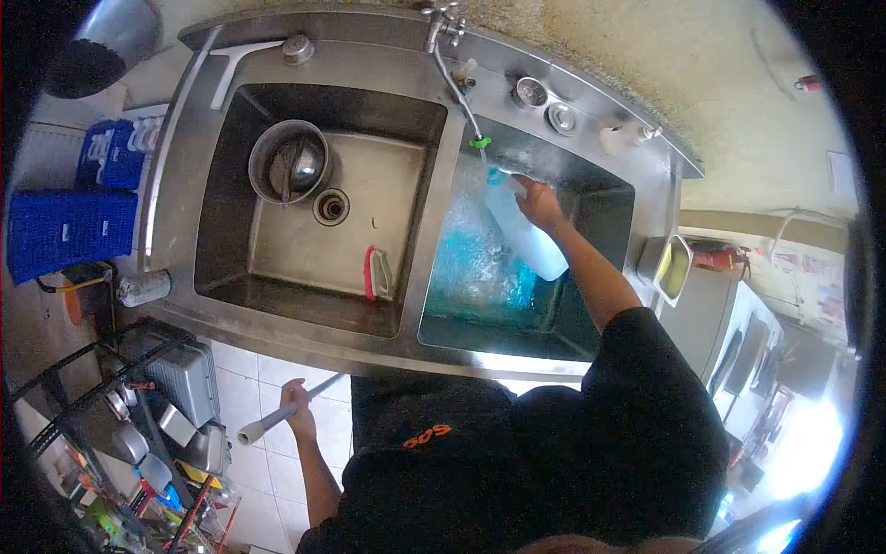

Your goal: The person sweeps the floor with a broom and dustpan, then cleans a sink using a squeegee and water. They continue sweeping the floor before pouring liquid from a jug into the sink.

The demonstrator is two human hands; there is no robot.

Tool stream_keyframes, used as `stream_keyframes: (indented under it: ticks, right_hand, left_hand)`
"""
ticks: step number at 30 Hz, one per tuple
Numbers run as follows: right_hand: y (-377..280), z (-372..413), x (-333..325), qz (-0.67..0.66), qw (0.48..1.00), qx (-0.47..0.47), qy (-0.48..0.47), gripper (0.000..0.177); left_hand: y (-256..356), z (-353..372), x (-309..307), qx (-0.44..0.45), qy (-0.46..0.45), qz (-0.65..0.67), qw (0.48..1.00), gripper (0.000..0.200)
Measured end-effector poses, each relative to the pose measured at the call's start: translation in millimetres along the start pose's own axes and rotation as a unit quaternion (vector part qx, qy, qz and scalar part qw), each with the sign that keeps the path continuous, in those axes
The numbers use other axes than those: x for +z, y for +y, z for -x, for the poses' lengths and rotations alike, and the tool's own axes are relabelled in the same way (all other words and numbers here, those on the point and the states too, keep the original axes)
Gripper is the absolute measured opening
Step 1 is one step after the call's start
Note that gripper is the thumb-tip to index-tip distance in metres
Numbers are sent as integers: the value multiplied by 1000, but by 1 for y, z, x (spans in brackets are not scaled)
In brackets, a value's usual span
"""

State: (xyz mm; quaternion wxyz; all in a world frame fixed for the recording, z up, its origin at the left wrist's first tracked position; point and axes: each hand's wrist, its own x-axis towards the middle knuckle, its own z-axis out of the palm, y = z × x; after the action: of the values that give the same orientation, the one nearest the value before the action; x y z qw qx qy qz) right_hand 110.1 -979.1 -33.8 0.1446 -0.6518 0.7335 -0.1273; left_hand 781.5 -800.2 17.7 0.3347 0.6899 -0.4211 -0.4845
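My right hand (541, 205) is wrapped round a white translucent bottle (528, 238) over the right sink basin (591, 222). The bottle is tilted, its neck beneath the green-tipped spout of the faucet (459, 92), with a thin stream of water between them. Blue, foamy water (475, 263) lies in the basin under the bottle. Down at the left, in front of the counter, my left hand (297, 406) is closed around a grey pole (277, 417). The pole's far end passes out of sight under the counter edge.
The left basin (314, 309) holds a metal pot (289, 162) and a red-edged brush or scraper (371, 272). Blue crates (69, 231) stand at the left, above a rack of pans (175, 369). A metal tray with something yellow (675, 268) is by the right counter end.
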Motion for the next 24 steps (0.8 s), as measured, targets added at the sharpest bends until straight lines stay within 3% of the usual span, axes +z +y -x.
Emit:
stream_keyframes:
  ticks: [4,13,15,18,22,24]
  right_hand:
    - [-22,8,-20,8,998,34,-54,51]
    - [-16,1,-11,-54,999,2,6,44]
    - [-29,-6,-21,-68,993,91,-43,43]
    - [-28,-12,-18,-10,999,38,-29,51]
    - [-19,-20,-6,-67,995,75,-9,42]
    - [-21,-22,-6,-63,997,26,34,43]
  left_hand:
    - [-5,-8,-4,-4,-6,4,1000,17]
    - [-5,-3,-4,3,3,36,999,13]
    - [-1,-1,-5,-9,4,34,999,14]
    - [2,0,-4,-14,6,26,1000,13]
    - [-2,0,-4,-13,9,30,999,14]
    - [-10,-2,-4,0,10,53,999,14]
